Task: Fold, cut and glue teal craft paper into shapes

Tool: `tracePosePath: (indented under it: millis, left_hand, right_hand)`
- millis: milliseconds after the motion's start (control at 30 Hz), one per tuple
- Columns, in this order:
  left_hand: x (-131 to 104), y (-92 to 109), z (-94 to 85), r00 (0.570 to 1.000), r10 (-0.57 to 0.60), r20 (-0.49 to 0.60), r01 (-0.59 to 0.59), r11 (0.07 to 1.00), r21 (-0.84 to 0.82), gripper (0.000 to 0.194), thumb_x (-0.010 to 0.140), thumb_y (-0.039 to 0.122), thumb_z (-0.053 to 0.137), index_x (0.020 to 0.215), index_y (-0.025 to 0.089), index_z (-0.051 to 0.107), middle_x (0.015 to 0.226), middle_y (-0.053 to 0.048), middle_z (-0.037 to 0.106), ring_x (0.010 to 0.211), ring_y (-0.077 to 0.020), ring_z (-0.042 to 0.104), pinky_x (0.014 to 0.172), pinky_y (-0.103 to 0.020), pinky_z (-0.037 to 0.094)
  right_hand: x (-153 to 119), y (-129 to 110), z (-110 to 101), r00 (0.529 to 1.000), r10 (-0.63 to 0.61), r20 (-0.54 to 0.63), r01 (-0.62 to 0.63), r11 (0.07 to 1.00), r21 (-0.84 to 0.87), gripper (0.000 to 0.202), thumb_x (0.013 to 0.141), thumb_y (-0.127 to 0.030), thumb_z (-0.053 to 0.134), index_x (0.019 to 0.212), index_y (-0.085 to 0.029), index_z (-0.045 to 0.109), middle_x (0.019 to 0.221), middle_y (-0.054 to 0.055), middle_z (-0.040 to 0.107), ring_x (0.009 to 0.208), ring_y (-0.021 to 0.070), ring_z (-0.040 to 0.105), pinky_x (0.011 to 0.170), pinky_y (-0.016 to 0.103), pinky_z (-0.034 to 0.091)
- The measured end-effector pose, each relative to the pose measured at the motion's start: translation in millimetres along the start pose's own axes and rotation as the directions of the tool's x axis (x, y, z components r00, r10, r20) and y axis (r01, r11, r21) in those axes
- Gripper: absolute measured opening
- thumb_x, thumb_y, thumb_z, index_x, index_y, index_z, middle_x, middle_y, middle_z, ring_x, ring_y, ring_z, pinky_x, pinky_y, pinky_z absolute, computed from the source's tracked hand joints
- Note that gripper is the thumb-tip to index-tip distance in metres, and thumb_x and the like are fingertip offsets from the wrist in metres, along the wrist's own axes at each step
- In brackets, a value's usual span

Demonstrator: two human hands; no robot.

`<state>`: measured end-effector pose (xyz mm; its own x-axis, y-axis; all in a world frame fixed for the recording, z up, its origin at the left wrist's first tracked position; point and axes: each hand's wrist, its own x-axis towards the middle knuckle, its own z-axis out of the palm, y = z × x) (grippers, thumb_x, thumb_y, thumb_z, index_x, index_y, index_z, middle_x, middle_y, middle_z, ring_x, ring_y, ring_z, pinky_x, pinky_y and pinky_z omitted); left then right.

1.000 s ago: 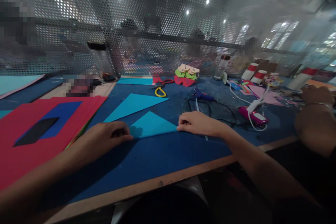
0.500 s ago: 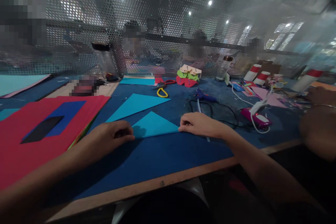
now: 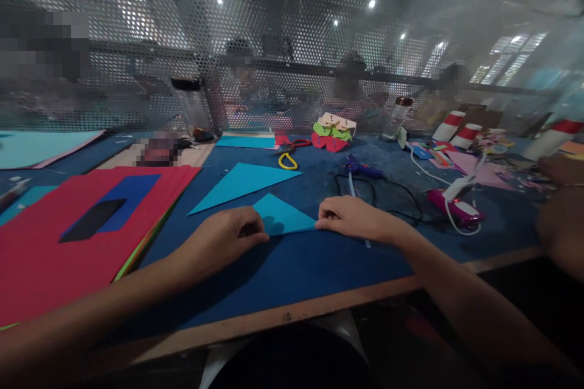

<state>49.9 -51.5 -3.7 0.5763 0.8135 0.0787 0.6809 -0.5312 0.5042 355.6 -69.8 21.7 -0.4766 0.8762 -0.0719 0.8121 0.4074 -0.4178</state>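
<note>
A folded blue paper triangle (image 3: 285, 214) lies on the table in front of me. At its right corner, my right hand (image 3: 349, 217) has thumb and fingers closed on the tip. My left hand (image 3: 232, 232) is curled, its thumb and fingertips pressed on the triangle's lower edge, and it covers the left part of the paper. Just beyond lies a second blue paper triangle (image 3: 244, 185), flat and touched by neither hand.
Red paper sheets (image 3: 34, 255) are stacked at left, topped with blue and black pieces. Yellow-and-red handled scissors (image 3: 288, 161), a blue glue gun (image 3: 362, 168) with its cord, and a magenta power strip (image 3: 456, 208) lie beyond. At right, another person's arm (image 3: 566, 225) reaches in.
My left hand has slid right along the triangle's lower edge, toward my right hand. My right hand stays at the right corner. The camera view has shifted slightly.
</note>
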Motion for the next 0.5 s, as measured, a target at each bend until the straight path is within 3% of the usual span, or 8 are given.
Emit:
tracePosePath:
  millis: [267,500]
  left_hand:
    - [3.0,-3.0,2.3,0.996,-0.093,0.003,0.093,0.995,-0.040,0.030,0.089,0.052,0.062,0.086,0.024,0.071,0.080,0.000,0.071,0.074,-0.0198,0.064,0.065,-0.028,0.040]
    - [3.2,-1.6,3.5,0.996,-0.086,-0.026,0.085,0.995,-0.050,0.031,0.089,0.054,0.064,0.089,0.024,0.070,0.076,0.002,0.068,0.070,-0.0183,0.062,0.061,-0.027,0.037]
  right_hand:
    - [-0.2,0.0,-0.7,1.000,0.013,0.004,-0.013,1.000,-0.026,0.028,0.097,-0.046,0.060,0.086,-0.021,0.066,0.090,0.003,0.072,0.080,0.0184,0.064,0.065,0.028,0.036]
    - [-0.6,-3.1,-2.5,0.998,0.063,0.017,-0.061,0.994,-0.093,0.031,0.097,-0.049,0.060,0.084,-0.021,0.063,0.087,0.003,0.071,0.077,0.0182,0.063,0.062,0.027,0.033]
